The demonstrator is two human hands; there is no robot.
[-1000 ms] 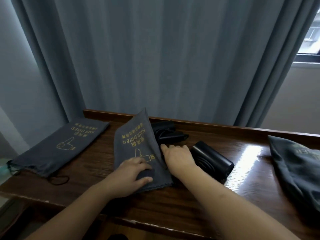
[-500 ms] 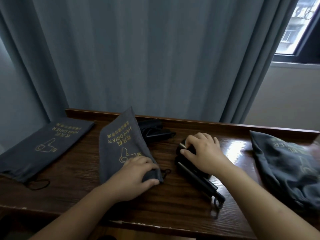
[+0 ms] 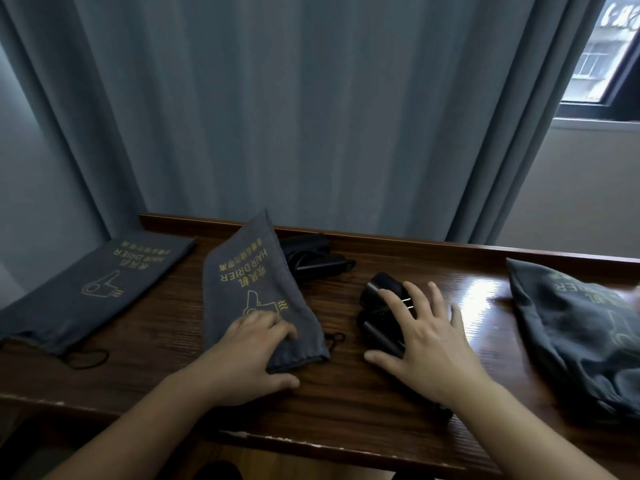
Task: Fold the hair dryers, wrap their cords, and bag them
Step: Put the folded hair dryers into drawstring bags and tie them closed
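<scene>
A: Where the wooden table meets its near edge, left hand lies on the middle bag. Fingers bent over the cloth near its open end, thumb on the wood under the hem. Grasping the mouth of it, as far as I can see.

B: Right hand?

A: Spread flat, fingers straight, laid over the near hair dryer. Not clenched, not wrapped round it. Two bright plug prongs show between the fingers.

B: Dryer's position?

A: On the table, just right of the middle bag, black, partly hidden under the palm. Cannot tell whether its cord is wrapped.

B: Others?

A: Second hair dryer at the back rail, behind the middle bag's raised corner. Left bag lies flat, well apart, drawstring trailing at its near end. Right bag bulges, rumpled.

B: Background?

A: Grey-blue curtain behind the table, window at upper right.
</scene>
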